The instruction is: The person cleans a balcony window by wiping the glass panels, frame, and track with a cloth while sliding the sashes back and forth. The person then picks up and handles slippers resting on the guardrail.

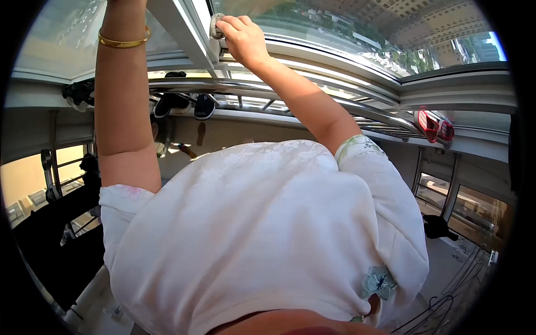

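Head view. Your right hand is raised in front of you, its fingers bent and clamped on a grey cloth. The cloth sits at the near left corner of the window pane, just beside the upright of the white window frame; whether it presses on glass or on frame cannot be told. Your left arm, with a gold bracelet near the wrist, runs up past the upper edge, so the left hand lies out of sight and its grip cannot be told.

Note the likely hazards. The cloth is small and much of it shows beyond the fingers; a catch on the frame's edge, or a loosened pinch, could pull it free, and it might then drop among the bars of the metal rail. Both arms extend over that rail; a long reach could shift your balance forward, and the steadiness of your left side cannot be judged with its hand hidden. A lowered forearm could knock the black shoe near the rail, or, with a wide swing to the right, the red shoes by its far end. The bracelet could scrape metal or glass if your wrist turns against it. Buildings show far below through the pane; were any section slid back, which cannot be told, a dropped cloth could fall outside.
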`<action>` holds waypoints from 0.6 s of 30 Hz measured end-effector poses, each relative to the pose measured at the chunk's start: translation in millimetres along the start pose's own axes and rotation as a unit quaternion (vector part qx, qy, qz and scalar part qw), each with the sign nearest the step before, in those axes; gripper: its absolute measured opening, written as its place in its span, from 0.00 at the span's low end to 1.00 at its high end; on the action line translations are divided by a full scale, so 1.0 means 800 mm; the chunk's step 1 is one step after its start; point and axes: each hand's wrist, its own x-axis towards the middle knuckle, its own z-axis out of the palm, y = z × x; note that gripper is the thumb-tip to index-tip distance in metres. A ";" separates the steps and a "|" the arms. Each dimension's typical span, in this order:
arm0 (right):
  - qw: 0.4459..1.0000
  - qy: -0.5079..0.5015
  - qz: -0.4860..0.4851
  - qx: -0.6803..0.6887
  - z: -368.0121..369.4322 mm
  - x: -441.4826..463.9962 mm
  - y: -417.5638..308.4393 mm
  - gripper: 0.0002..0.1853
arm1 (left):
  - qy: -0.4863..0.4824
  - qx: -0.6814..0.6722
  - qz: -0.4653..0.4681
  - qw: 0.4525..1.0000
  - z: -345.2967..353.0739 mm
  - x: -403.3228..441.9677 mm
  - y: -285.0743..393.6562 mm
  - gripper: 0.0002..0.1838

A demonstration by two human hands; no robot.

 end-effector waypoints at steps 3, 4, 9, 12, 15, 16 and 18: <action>0.986 -0.122 -0.008 -0.113 -0.027 -0.070 0.029 0.19 | -0.013 -0.134 0.056 0.989 0.014 0.002 0.011 0.33; 0.984 -0.133 0.024 -0.118 -0.054 -0.070 0.027 0.20 | -0.015 -0.161 0.088 0.983 0.009 0.005 0.005 0.34; 0.972 -0.075 0.063 -0.214 -0.192 -0.109 0.054 0.21 | -0.048 -0.189 0.094 0.976 0.006 0.007 -0.003 0.32; 0.943 -0.035 0.159 -0.289 -0.261 -0.206 0.150 0.22 | -0.048 -0.123 0.018 0.991 0.019 0.005 -0.025 0.19; 0.857 -0.048 0.331 -0.393 -0.343 -0.271 0.209 0.22 | -0.079 -0.019 -0.029 0.996 0.023 -0.001 -0.034 0.23; 0.827 -0.008 0.372 -0.422 -0.367 -0.275 0.217 0.15 | -0.074 0.008 -0.023 0.997 0.028 -0.002 -0.043 0.23; 0.724 0.036 0.557 -0.405 -0.404 -0.296 0.257 0.13 | -0.067 0.059 -0.019 0.996 0.038 -0.008 -0.063 0.21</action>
